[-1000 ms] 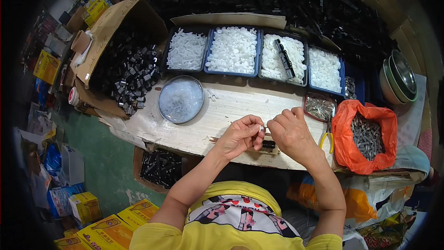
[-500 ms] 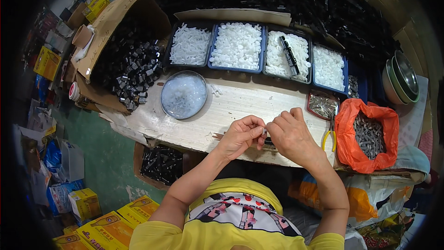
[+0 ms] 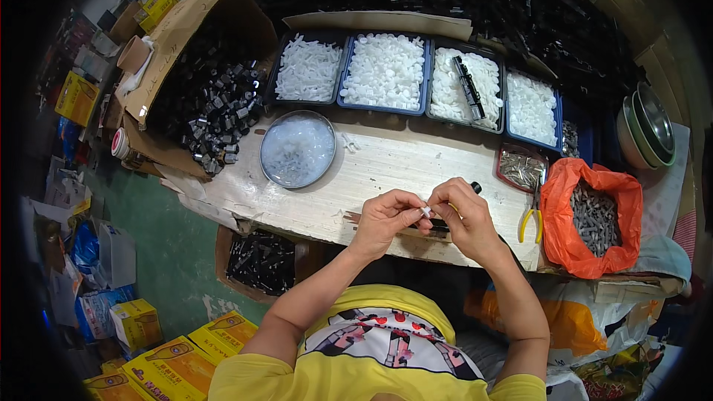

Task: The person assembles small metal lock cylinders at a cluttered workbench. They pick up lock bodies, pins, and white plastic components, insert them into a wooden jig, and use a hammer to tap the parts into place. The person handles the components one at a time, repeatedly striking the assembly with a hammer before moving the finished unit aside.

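Above the front edge of the workbench, a small white plastic part [image 3: 426,212] is pinched between the thumb and fingers of my left hand [image 3: 385,224]. My right hand [image 3: 469,221] meets it from the other side, its fingertips closed at the part. Whether a second tiny piece sits between them is too small to tell. Under the hands lies a dark object on the bench edge, mostly covered; a black rounded end [image 3: 476,187] shows just beyond my right hand. Pliers with yellow handles [image 3: 530,224] rest to the right.
Bins of white plastic parts [image 3: 382,74] line the back, a black strip-shaped piece [image 3: 469,87] lying on one. A round dish [image 3: 297,150] stands left, beside a carton of dark metallic pieces [image 3: 219,115]. An orange bag [image 3: 553,204] holds grey parts; a red-rimmed tray [image 3: 520,167] holds metal pins.
My right hand has turned and opened out slightly, uncovering the white part and the black end behind it. My left hand stays nearly in place.
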Motion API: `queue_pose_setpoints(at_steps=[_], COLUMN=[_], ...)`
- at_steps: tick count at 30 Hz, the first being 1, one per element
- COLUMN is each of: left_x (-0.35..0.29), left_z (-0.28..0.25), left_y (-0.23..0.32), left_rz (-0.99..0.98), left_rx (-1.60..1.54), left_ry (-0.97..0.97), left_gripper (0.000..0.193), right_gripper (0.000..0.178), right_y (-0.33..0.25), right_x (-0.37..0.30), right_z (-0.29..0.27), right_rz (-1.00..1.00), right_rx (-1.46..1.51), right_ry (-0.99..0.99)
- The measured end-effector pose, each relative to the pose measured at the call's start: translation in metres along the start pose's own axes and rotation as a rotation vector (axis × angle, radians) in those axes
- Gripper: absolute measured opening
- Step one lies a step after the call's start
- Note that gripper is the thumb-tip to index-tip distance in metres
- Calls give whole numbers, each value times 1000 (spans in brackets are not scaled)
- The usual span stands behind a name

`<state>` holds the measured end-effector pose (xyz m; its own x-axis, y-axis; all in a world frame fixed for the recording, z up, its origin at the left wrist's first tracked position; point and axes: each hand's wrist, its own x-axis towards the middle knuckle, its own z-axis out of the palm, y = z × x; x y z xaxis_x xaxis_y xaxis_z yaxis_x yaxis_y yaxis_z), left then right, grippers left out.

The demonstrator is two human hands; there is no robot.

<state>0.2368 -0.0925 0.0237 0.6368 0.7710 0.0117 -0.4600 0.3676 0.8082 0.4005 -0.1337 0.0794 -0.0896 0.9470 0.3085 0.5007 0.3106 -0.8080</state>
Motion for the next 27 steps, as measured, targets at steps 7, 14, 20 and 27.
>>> queue_pose_setpoints(at_steps=[7,14,20,27], left_x=[-4,-5,-15,-13], left_z=[-1,-2,-19,-19], left_y=[-4,12,13,-6], left_rz=[164,352,396,410], left_rx=[157,770,1241,1270], left_ry=[93,80,78,43], left_gripper=[13,18,15,13], right_gripper=[12,15,12,4], right_y=[-11,-8,8,10], right_x=[-8,-16,-25,-17], right_z=[6,20,25,31], right_rz=[-76,-159,-154,-158], right_rx=[-223,-445,-613,-655], right_ry=[130,184,-6,-167])
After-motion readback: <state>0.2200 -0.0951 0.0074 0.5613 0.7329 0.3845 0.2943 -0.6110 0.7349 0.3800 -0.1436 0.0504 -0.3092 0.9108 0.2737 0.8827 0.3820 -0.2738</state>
